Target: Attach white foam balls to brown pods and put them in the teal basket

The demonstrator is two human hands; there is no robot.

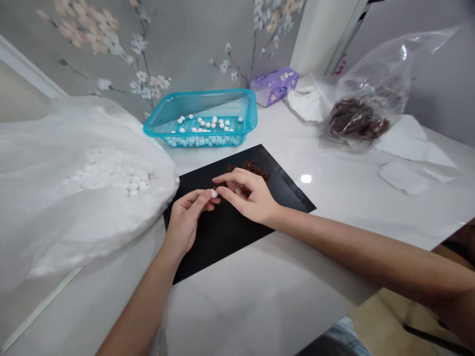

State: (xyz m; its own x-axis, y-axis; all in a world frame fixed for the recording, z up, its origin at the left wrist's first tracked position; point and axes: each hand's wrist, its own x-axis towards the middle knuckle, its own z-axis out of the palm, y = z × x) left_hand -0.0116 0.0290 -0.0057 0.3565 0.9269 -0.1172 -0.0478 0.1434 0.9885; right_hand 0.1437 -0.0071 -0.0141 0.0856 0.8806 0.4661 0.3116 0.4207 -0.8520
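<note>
Pinched between the thumb and fingers of my left hand (188, 215) is a small white ball (214, 193), held just above a black mat (218, 232). My right hand (250, 195) meets it from the right, thumb and forefinger closed at the ball's top, where a bit of reddish-brown material shows. Whether the right fingertips grip a piece of that material is too small to tell. Behind the right hand, a loose pile of brown shreds (256, 169) lies on the mat, partly hidden by the knuckles.
A teal basket (200, 129) behind the mat holds many white balls. At left bulges a large white plastic bag (85, 207) of similar balls. A purple tissue box (274, 86), a clear bag of brown material (356, 118) and crumpled white paper (404, 176) stand at back right.
</note>
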